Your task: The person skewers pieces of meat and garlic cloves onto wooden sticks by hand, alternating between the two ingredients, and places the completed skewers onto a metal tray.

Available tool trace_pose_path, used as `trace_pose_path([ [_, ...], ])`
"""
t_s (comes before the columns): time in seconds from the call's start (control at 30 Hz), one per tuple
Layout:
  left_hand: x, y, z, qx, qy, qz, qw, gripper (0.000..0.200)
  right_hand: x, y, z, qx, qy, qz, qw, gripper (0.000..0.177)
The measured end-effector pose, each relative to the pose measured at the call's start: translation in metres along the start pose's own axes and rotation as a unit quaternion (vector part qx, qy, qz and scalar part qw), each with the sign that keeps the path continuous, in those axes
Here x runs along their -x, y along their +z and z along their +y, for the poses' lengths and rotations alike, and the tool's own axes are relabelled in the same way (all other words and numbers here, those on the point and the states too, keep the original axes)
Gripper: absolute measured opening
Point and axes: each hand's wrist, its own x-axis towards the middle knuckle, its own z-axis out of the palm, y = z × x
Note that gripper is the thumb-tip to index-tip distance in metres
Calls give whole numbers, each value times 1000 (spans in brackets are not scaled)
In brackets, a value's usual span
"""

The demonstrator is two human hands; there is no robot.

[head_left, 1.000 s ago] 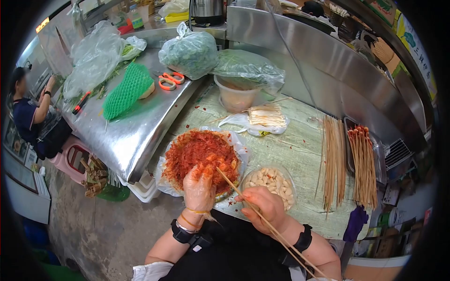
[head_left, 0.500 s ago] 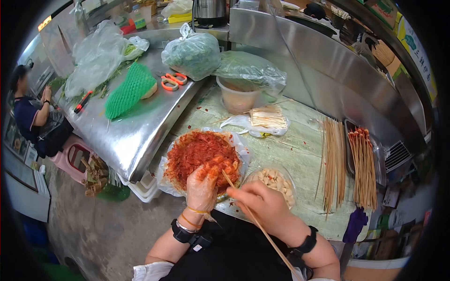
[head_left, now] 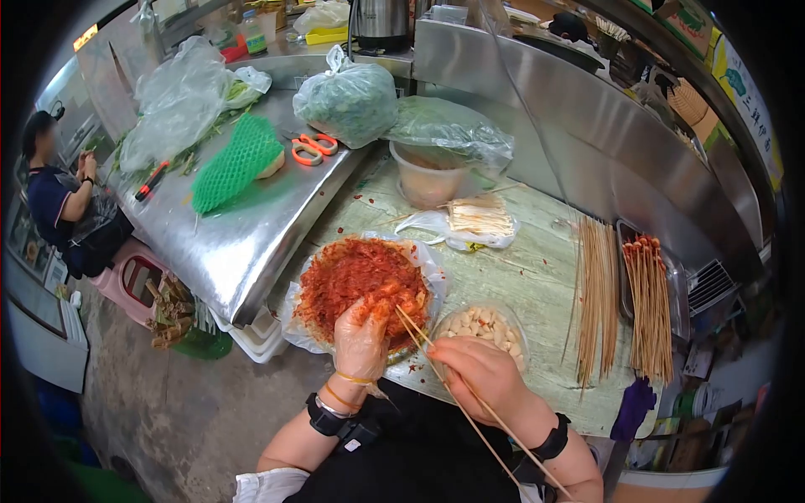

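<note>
My left hand, in a clear plastic glove with a rubber band at the wrist, is closed on a clump of red chili-coated food. It is at the near edge of a bag-lined bowl heaped with red chili mixture. My right hand grips two thin bamboo skewers, whose tips meet at the clump by my left fingers. What is on the tips is hidden by the red coating. Close beyond my right hand is a clear container of pale, clove-like pieces.
Bare skewers lie at the right, beside a metal tray with red-tipped skewers. Enoki mushrooms lie on plastic before a white tub. Orange-handled scissors rest on the steel counter. A person is at far left.
Two skewers now show in my right hand where one showed before, their rear ends spread apart. My left hand stays at the bowl, holding the red clump.
</note>
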Motion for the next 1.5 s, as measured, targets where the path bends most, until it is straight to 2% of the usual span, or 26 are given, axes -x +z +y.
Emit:
trace_pose_path([
  [0.13,-1,0,0,9,21,2,1000,24,-3,11,1,10,-3,16,1000,34],
  [0.2,-2,0,0,32,24,36,999,20,-4,15,1,10,-17,23,1000,33],
  [0.27,-3,-4,-1,30,28,14,999,16,-4,20,4,19,-16,35,999,31],
  [0.4,-1,-6,-10,-41,59,-32,997,21,-8,29,14,39,-25,52,998,26],
  [0.53,-1,-3,-5,-23,86,0,996,22,1,22,12,-61,10,24,998,22],
  [0.6,-15,-23,-8,2,110,11,994,23,12,5,-3,-88,11,-13,996,19],
  [0.67,-18,-27,-11,3,139,-23,990,26,21,-7,-11,-84,23,6,996,18],
  [0.73,-22,-31,-10,-34,146,13,989,27,33,-12,-4,-123,53,57,989,24],
  [0.8,-27,-34,-6,9,118,34,992,30,49,-8,6,-119,56,49,990,28],
  [0.87,-29,-38,-8,1,140,44,989,31,58,-4,4,-136,62,-21,988,28],
  [0.9,-28,-37,-9,-3,143,58,988,30,59,-11,0,-131,24,-8,991,27],
  [0.93,-29,-39,-8,7,140,72,988,31,61,-14,-1,-125,23,-1,992,27],
  [1.0,-34,-56,-11,-5,140,64,988,32,67,-19,-2,-263,175,62,947,26],
  [1.03,-32,-62,-15,-4,141,56,988,32,73,-20,1,-413,211,155,872,25],
  [1.07,-30,-61,-16,-225,225,44,947,34,75,-28,1,-410,207,159,874,25],
  [1.1,-31,-59,-17,-432,299,33,850,37,77,-39,2,-458,263,215,821,23],
  [1.13,-31,-58,-18,-430,303,30,850,37,80,-50,2,-503,317,268,758,23],
  [1.17,-26,-48,-15,-271,245,20,931,38,88,-60,4,-475,289,312,770,25],
  [1.2,-20,-39,-11,-103,176,9,979,40,97,-71,8,-446,262,354,779,27],
  [1.23,-18,-28,-4,-73,147,44,986,43,105,-88,13,-398,254,411,780,28],
  [1.33,-16,-19,7,-119,155,28,980,41,131,-141,45,-290,209,564,744,31],
  [1.37,-17,-21,6,-119,156,29,980,41,139,-160,58,-272,215,586,732,33],
  [1.43,-22,-31,6,-199,182,23,963,39,157,-186,93,-255,220,606,721,34],
  [1.5,-23,-34,5,-238,196,22,951,38,176,-198,133,-226,277,659,662,37],
])
